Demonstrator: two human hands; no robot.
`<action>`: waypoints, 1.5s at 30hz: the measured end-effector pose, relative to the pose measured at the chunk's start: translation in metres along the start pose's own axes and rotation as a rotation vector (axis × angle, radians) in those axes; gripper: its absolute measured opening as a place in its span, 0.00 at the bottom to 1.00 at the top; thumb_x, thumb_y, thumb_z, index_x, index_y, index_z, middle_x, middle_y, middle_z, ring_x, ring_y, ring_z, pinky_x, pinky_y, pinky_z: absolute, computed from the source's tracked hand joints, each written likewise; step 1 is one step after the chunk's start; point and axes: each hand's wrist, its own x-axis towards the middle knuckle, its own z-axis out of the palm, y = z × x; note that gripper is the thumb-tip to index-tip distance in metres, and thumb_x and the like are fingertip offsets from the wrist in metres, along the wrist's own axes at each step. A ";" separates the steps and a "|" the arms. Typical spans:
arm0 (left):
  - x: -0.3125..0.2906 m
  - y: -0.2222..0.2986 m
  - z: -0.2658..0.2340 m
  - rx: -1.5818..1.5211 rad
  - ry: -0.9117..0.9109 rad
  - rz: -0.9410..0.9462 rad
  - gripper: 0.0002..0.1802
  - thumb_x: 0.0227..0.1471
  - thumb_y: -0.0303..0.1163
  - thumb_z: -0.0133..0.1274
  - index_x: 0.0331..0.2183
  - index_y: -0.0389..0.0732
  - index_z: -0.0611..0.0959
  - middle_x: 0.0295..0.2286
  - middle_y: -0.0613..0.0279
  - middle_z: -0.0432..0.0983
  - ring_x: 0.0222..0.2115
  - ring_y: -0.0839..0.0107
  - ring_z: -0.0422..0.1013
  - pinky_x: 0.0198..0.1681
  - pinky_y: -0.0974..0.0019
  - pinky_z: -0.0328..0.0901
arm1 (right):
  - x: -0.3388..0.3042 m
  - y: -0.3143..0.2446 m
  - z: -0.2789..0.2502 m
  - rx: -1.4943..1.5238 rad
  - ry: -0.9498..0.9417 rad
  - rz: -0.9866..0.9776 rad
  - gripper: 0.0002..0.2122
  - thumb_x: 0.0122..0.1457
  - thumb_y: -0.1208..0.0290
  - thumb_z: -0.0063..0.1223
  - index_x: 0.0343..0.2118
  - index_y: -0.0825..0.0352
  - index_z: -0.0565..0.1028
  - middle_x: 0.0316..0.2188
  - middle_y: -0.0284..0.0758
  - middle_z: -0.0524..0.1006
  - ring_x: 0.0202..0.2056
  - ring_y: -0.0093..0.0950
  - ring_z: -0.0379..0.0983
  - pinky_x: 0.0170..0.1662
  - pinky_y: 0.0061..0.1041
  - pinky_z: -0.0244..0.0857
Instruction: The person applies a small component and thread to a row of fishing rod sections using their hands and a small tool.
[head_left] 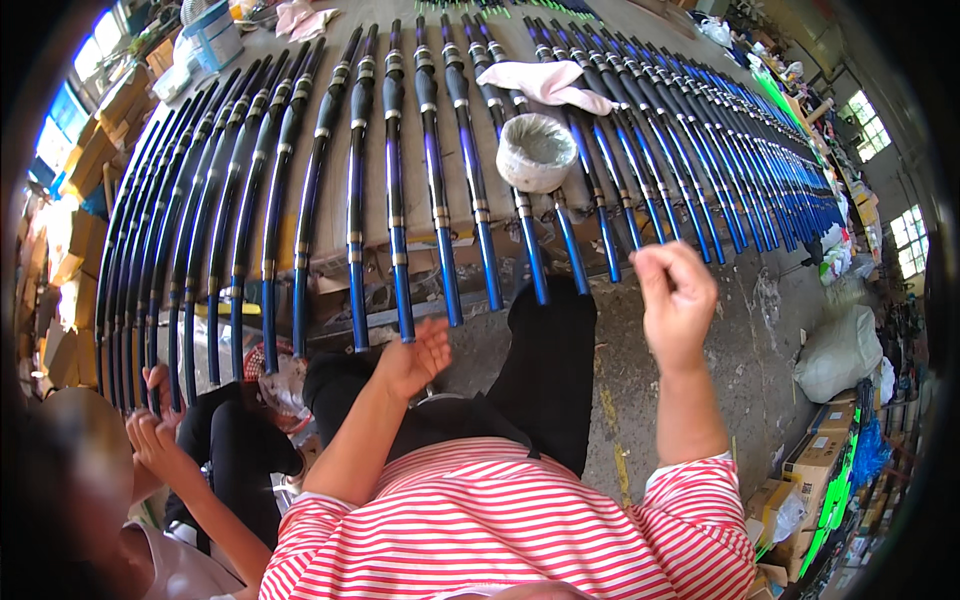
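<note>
A long row of blue and black fishing rod butt sections (440, 190) lies side by side on the table, blue ends jutting past its near edge. My left hand (416, 358) is at the blue end of one rod (402, 300), its fingers apart; whether it touches that rod I cannot tell. To the right, my right hand (680, 300) is raised just off the rod ends, thumb and fingers pinched together. What sits in the pinch, if anything, is too small to make out. A whitish tub (520, 172) with grey contents stands on the rods, near a pale pink cloth (545, 82).
At the left, another person's hands (158, 425) are close to the rod ends. A white bucket (213, 38) stands at the far left of the table (340, 215). Cardboard boxes (815, 460) and a pale sack (840, 355) are on the floor to the right.
</note>
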 end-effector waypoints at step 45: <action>-0.008 -0.054 0.065 -0.128 -0.078 0.562 0.14 0.53 0.37 0.44 0.31 0.35 0.75 0.23 0.64 0.71 0.26 0.71 0.68 0.34 0.69 0.64 | -0.015 0.035 -0.012 0.854 -0.615 0.357 0.10 0.56 0.67 0.46 0.25 0.69 0.72 0.16 0.25 0.66 0.17 0.11 0.57 0.19 0.10 0.49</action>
